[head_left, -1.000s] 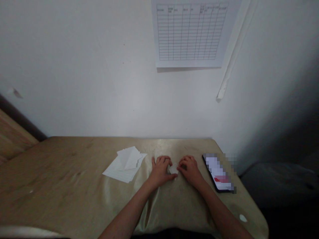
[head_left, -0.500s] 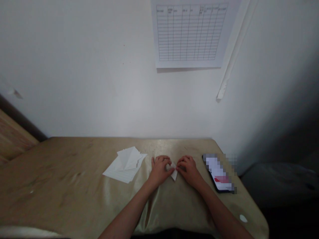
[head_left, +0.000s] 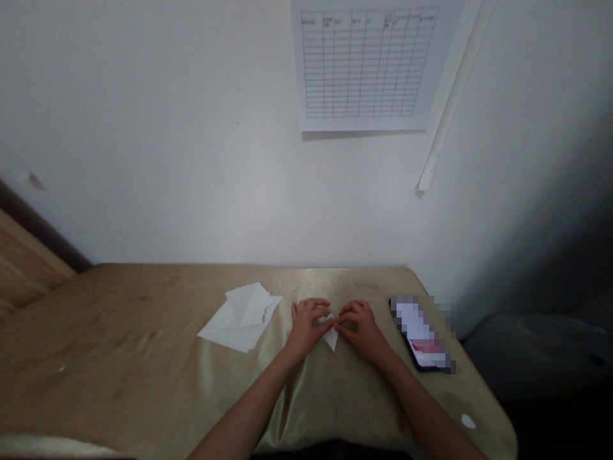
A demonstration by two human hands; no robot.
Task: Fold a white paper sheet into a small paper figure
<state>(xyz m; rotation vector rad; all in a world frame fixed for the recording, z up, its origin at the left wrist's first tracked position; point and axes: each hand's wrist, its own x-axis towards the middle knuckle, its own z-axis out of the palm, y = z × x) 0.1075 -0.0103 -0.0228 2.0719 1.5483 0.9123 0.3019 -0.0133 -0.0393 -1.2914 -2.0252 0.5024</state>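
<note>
Between my hands, on the cloth-covered table, lies a small folded piece of white paper (head_left: 332, 340) with a pointed end toward me. My left hand (head_left: 308, 326) grips its left side between thumb and fingers. From the right, my right hand (head_left: 359, 324) pinches the paper's edge with thumb and forefinger. The fingers partly hide the upper part of the paper. Left of my left hand rests a stack of white paper sheets (head_left: 223, 332), with smaller creased white pieces (head_left: 249, 305) on top.
A phone (head_left: 421, 335) with its screen lit lies near the right edge of the table (head_left: 143, 358). Closer to me is a small white scrap (head_left: 468, 421). A printed chart (head_left: 361, 70) hangs on the wall behind, and a wooden panel (head_left: 29, 268) stands at the left.
My fingers have shifted slightly on the folded paper, and its pointed lower end shows a little more and sits a bit lower. The rest stays in place.
</note>
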